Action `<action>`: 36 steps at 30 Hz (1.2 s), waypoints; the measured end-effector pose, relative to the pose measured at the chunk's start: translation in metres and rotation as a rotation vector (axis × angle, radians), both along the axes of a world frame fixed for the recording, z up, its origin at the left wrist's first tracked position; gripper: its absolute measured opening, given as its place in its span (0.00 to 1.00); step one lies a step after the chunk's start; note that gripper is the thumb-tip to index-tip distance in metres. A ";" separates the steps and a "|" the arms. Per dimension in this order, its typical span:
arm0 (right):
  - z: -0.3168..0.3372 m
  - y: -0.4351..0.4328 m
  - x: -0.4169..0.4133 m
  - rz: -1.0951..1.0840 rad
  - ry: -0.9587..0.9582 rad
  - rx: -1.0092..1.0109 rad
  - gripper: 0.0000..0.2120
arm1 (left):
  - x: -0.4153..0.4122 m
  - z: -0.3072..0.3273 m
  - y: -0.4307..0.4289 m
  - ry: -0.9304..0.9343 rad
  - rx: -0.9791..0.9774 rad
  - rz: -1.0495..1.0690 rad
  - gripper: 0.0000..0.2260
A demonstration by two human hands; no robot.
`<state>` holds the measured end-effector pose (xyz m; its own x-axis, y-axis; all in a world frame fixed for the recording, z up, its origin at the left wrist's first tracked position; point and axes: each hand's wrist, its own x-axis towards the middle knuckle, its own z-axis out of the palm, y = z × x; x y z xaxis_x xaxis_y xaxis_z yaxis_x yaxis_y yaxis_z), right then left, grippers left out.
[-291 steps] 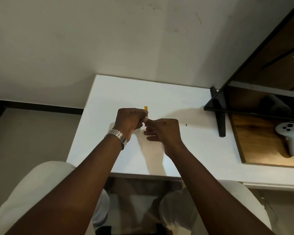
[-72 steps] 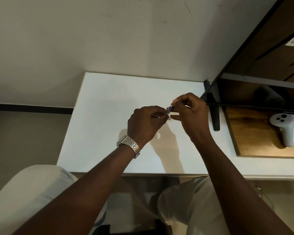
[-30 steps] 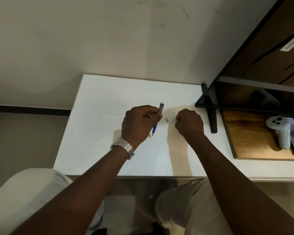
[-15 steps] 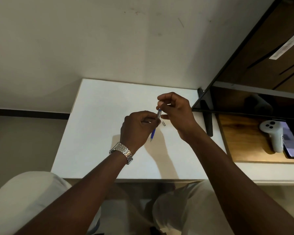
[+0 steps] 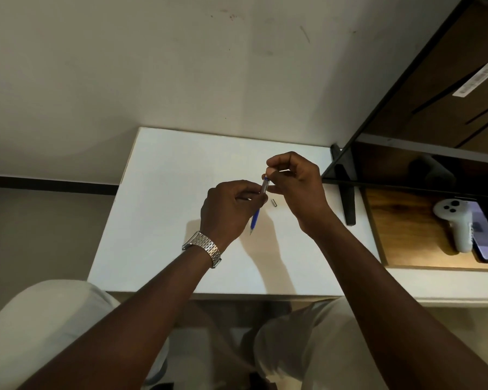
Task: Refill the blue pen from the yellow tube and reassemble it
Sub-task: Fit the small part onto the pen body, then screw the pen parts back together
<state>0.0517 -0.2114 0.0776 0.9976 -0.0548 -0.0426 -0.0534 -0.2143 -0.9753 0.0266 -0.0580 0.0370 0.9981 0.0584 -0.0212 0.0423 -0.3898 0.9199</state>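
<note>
**Entry: blue pen held in both hands at the reassembly stage**

Item 1. Slim blue-and-clear plastic pen point(image 5: 259, 205). Held above the white rectangular surface point(image 5: 164, 209), tilted, with its pointed tip down and toward the person and its upper end raised. The tilt presents the top end to the right hand, which suits fitting or turning a part there.

Item 2. Left hand point(image 5: 231, 209), with a silver metal link watch point(image 5: 204, 248) at the wrist. Closed around the middle of the pen barrel, fingers curled. Judged to serve as the steadying grip, so that the barrel does not turn while the other end is worked.

Item 3. Right hand point(image 5: 296, 182). Thumb and fingertips pinched together at the pen's upper end, the other fingers curled clear. Whether a separate small part sits between the fingertips cannot be told; it is too small and partly hidden.

Item 4. Small pale cylindrical piece point(image 5: 273, 203). Lies loose on the surface just beside the pen and between the two hands, touching neither. Likely a pen part set close by for the next fitting, though its identity is not certain.

Item 5. Yellow tube. Not visible anywhere in view; the refilling step is judged finished or set aside.

Item 6. Bystanders, well apart at right: black flat screen on a stand point(image 5: 347, 187) and white game controller point(image 5: 457, 223) on a wooden board point(image 5: 397, 235).
</note>
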 end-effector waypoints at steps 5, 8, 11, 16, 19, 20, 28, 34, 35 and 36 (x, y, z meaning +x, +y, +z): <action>0.001 -0.006 0.000 -0.008 -0.047 -0.147 0.06 | -0.001 -0.001 0.000 0.011 0.007 -0.003 0.08; 0.001 -0.008 0.005 0.018 -0.137 -0.345 0.06 | -0.002 -0.002 0.001 0.013 0.015 -0.010 0.08; -0.002 -0.013 0.006 0.027 -0.193 -0.391 0.06 | 0.000 -0.003 0.001 0.023 -0.023 -0.011 0.08; -0.027 -0.036 0.015 -0.084 -0.030 -0.407 0.09 | 0.004 -0.001 0.002 0.024 -0.096 0.003 0.08; -0.054 -0.038 0.015 0.120 0.053 -0.856 0.10 | 0.003 -0.005 0.000 0.037 -0.106 -0.005 0.07; -0.061 -0.037 0.015 0.164 0.088 -0.933 0.11 | 0.003 -0.006 0.000 0.040 -0.108 -0.007 0.07; -0.069 -0.016 0.027 0.159 0.169 -1.142 0.05 | 0.004 -0.010 -0.001 0.021 -0.082 -0.004 0.08; -0.061 -0.021 0.030 0.008 0.226 -0.917 0.12 | 0.003 -0.011 0.000 0.029 -0.101 0.002 0.07; -0.054 -0.026 0.028 -0.046 0.224 -0.686 0.12 | 0.003 -0.011 0.001 0.031 -0.111 0.002 0.07; -0.046 -0.030 0.027 -0.105 0.223 -0.409 0.10 | 0.003 -0.010 0.001 0.032 -0.116 0.001 0.07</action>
